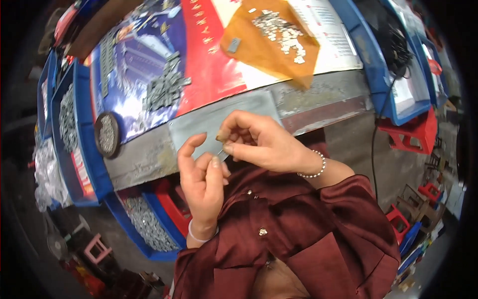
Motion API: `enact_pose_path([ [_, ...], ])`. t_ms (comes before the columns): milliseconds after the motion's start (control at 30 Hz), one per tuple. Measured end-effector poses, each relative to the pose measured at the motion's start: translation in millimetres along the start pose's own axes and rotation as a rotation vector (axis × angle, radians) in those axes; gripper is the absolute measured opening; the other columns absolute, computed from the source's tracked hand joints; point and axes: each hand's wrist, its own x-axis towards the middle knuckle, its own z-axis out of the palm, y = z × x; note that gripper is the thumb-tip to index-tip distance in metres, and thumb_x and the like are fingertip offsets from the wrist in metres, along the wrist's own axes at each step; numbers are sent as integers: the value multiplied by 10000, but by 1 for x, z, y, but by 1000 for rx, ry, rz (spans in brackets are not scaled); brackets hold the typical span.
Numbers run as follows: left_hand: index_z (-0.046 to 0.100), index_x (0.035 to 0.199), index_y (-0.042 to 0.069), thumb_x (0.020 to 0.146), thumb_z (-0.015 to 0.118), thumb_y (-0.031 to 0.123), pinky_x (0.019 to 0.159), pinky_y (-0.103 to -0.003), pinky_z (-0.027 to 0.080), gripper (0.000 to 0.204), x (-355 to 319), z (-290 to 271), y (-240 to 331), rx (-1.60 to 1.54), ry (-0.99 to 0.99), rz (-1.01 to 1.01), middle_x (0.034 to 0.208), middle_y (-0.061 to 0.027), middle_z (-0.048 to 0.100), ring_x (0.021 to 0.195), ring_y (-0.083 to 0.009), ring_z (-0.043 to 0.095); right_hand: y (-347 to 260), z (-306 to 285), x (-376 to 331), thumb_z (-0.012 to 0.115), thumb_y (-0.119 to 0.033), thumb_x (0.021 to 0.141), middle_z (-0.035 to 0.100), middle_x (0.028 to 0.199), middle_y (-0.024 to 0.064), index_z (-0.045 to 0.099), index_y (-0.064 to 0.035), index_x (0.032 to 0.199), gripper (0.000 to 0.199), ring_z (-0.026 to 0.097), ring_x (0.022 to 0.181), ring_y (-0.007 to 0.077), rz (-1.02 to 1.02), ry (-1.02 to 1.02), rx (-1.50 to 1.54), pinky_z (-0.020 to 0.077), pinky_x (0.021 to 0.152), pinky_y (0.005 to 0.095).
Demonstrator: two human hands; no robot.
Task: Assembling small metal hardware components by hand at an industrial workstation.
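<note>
Over the table's near edge, my right hand [264, 142] pinches something small between thumb and fingertips; its kind is too small to make out. Beside it on the left is my left hand [201, 182], index finger raised and bent, thumb pressed against the other curled fingers. Whatever those fingers hold is hidden or too small to name. A thin greyish sliver shows in the narrow gap between the two hands. Beneath both hands lies a grey-white sheet [189, 125]. Beyond it is a heap of small grey parts [167, 83].
An orange sheet [239, 22] bears many small pale pieces [281, 30] and one grey block [233, 45]. A round dark dish [116, 127] of tiny metal bits sits left. Blue bins [102, 174] flank the table; another blue bin [172, 254] of metal parts is lower left. Red stools [413, 132] stand right.
</note>
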Motion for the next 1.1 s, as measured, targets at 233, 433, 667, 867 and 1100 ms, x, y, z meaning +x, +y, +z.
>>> enact_pose_path([
  [233, 379, 1268, -19, 906, 444, -26, 529, -170, 384, 367, 4, 4, -6, -13, -49, 25, 655, -7, 499, 576, -50, 470, -36, -66, -17, 622, -31, 834, 643, 827, 52, 591, 19, 956, 135, 604, 745, 112, -331, 739, -810, 485, 709, 244],
  [433, 412, 1250, -19, 909, 451, -25, 527, -169, 393, 344, 11, 4, -8, -19, -62, 10, 658, 6, 489, 586, -47, 473, -42, -103, -23, 607, -38, 824, 636, 852, 136, 577, -4, 943, 127, 645, 761, 259, -318, 905, -1011, 495, 684, 323],
  [667, 416, 1250, -19, 909, 457, -21, 526, -165, 398, 343, 16, 3, -13, -9, -72, -10, 656, 8, 492, 590, -42, 475, -36, -108, -20, 633, -38, 799, 583, 815, 127, 607, 16, 889, 109, 609, 734, 260, -169, 837, -1293, 477, 667, 324],
  [867, 414, 1248, -19, 907, 455, -24, 521, -165, 394, 343, 17, 2, -15, -17, -78, -17, 647, 6, 492, 575, -42, 468, -39, -103, -19, 637, -44, 796, 580, 811, 133, 606, 15, 897, 121, 608, 740, 264, -131, 725, -1283, 475, 674, 332],
  [1100, 415, 1243, -21, 903, 448, -31, 512, -169, 386, 342, 18, 1, -15, -24, -82, -22, 636, 6, 492, 560, -39, 458, -41, -100, -16, 625, -23, 799, 638, 872, 136, 594, 16, 929, 139, 641, 758, 225, -99, 785, -1138, 491, 695, 299],
])
